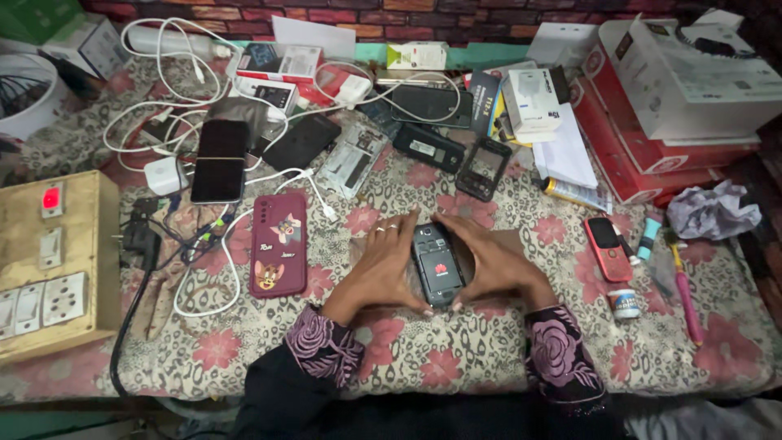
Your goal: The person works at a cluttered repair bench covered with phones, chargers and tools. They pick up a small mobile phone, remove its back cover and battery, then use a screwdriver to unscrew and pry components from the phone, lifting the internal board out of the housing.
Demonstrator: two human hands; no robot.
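A small dark phone [435, 265] lies face down with its back cover off and the battery showing, on a floral cloth [456, 350]. My left hand [383, 265] presses against its left side, a ring on one finger. From the other side my right hand [493, 261] cups the phone, fingertips at its top and lower edge. Both hands grip the phone between them.
A maroon cartoon phone case [278, 244] lies left of my hands, a black smartphone [220, 160] and white cables [175, 106] beyond it. A wooden switch board [53, 261] sits far left. A red keypad phone [607, 247], pink toothbrush [683, 289], small jar [625, 303] and red boxes [652, 155] are right.
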